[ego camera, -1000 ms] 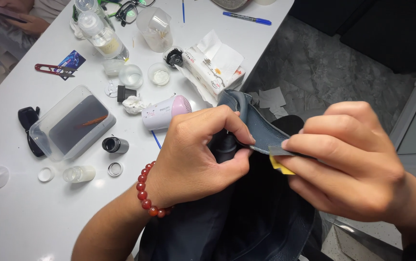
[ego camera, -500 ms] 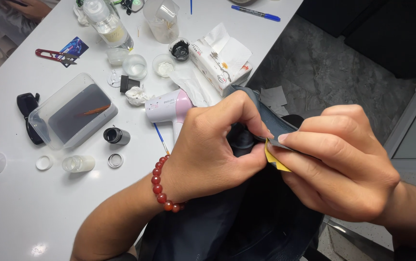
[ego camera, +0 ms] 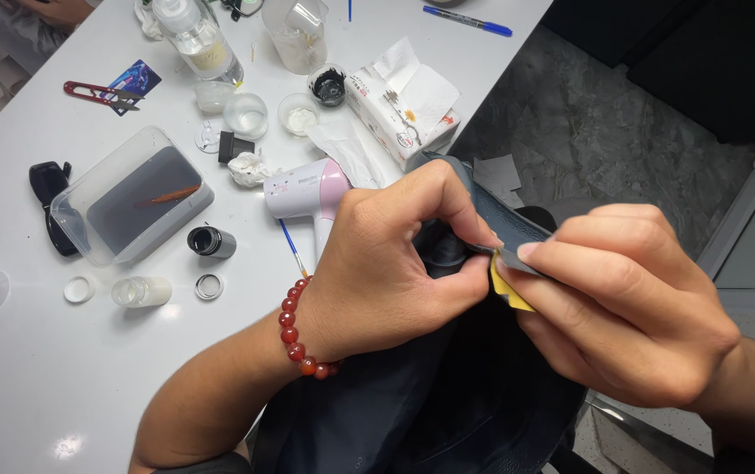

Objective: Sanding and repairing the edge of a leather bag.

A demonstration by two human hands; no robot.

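Pinching dark leather strap (ego camera: pixel 491 219), seemingly between both hands (ego camera: pixel 500 263).

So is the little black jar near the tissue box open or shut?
Open. The small black jar has no lid on, and dark stuff shows inside, beside the tissue box.

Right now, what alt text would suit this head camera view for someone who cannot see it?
Two bare hands pinch a dark blue leather bag edge: the left hand, wearing a red bead bracelet, grips it while the right hand presses a small yellow-backed piece against it. A pink-and-white hairdryer lies on the cluttered white table.
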